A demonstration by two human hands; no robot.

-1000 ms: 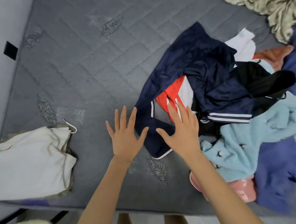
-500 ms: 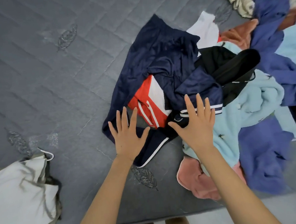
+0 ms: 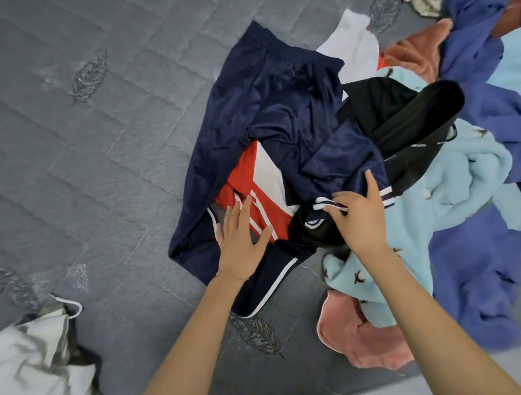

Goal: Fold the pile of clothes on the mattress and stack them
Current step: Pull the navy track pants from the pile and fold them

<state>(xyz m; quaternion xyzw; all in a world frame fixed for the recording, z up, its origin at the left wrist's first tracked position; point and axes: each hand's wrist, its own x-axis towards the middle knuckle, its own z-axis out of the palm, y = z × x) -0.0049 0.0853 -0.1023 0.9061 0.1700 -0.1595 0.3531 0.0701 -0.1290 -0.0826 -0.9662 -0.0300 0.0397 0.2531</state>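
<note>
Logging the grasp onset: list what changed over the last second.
The right hand, open before, moved forward and now pinches the white-striped hem of the shiny navy-blue garment. The left hand advanced onto that garment, fingers still straight. The folded white cloth stayed put.

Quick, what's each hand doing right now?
Left hand: open, lying flat on the navy garment.
Right hand: fingers pinching the navy garment's striped hem.
</note>
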